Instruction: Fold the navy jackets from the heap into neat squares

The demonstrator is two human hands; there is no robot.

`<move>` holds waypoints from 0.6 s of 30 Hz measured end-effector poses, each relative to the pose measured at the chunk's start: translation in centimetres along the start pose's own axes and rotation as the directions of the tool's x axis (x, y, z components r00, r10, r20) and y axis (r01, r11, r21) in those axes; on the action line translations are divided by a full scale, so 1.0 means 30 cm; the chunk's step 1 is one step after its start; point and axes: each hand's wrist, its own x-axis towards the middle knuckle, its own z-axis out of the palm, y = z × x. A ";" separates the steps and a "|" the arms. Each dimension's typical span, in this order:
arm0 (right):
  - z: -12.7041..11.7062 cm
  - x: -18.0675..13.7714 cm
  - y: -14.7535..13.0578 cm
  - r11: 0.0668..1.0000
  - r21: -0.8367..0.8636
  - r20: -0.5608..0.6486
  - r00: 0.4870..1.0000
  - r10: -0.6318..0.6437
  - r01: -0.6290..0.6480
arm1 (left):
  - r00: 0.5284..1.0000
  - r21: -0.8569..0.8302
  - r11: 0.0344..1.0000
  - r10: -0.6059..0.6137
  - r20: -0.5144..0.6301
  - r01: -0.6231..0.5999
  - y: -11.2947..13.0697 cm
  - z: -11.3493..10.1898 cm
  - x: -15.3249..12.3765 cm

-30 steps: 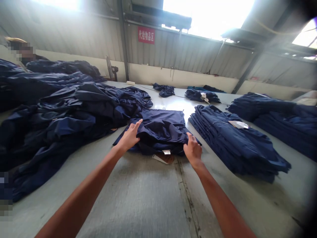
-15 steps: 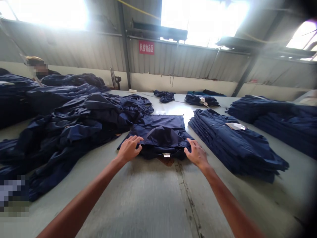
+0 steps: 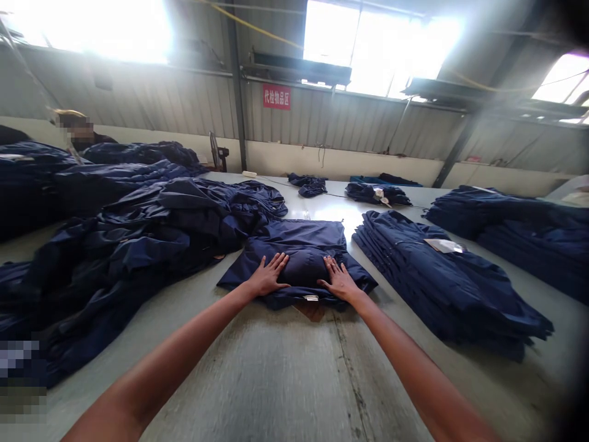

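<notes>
A navy blue jacket (image 3: 304, 236) lies spread on the table in front of me, its hood part smoothed toward the near side. My left hand (image 3: 269, 276) rests flat on its left half, fingers spread. On the right half lies my right hand (image 3: 339, 279), palm down with fingers apart. Between the two hands the cloth bulges slightly. A small white label (image 3: 311, 298) shows at the jacket's near edge, and a brown tag (image 3: 311, 312) sticks out beneath it.
Left of the jacket is a loose heap of navy garments (image 3: 156, 227). A neat folded stack (image 3: 427, 270) with a paper tag (image 3: 444, 245) stands to the right, with another stack (image 3: 529, 227) beyond. Small bundles (image 3: 377, 192) lie farther back. A person (image 3: 80, 132) is at the far left.
Both hands have moved inward from the jacket's near corners and now lie flat on the cloth. The raised fold in the middle has been flattened into a smoother bulge.
</notes>
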 end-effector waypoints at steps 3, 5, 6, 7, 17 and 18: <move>-0.013 -0.015 0.037 0.998 0.043 0.071 0.996 -0.046 0.043 | 0.997 -0.027 0.999 0.033 0.075 -0.031 -0.021 -0.015 -0.010; -0.051 0.000 0.043 0.994 0.109 0.121 0.992 -0.037 0.024 | 0.996 -0.045 0.998 0.046 0.082 -0.043 -0.018 -0.049 0.010; -0.075 0.014 0.038 0.989 0.144 0.115 0.993 -0.024 0.008 | 0.998 -0.052 0.998 0.045 0.049 -0.042 -0.012 -0.069 0.027; -0.098 0.032 0.027 0.985 0.173 0.078 0.997 -0.013 0.000 | 0.999 -0.056 0.998 0.038 -0.007 -0.039 -0.002 -0.086 0.047; -0.008 0.148 -0.193 0.990 0.001 -0.085 0.986 -0.143 0.143 | 0.990 -0.041 0.996 0.078 -0.117 -0.083 0.098 0.032 0.164; 0.017 0.148 -0.189 0.991 -0.005 -0.055 0.989 -0.135 0.135 | 0.992 -0.043 0.996 0.067 -0.110 -0.072 0.092 0.055 0.163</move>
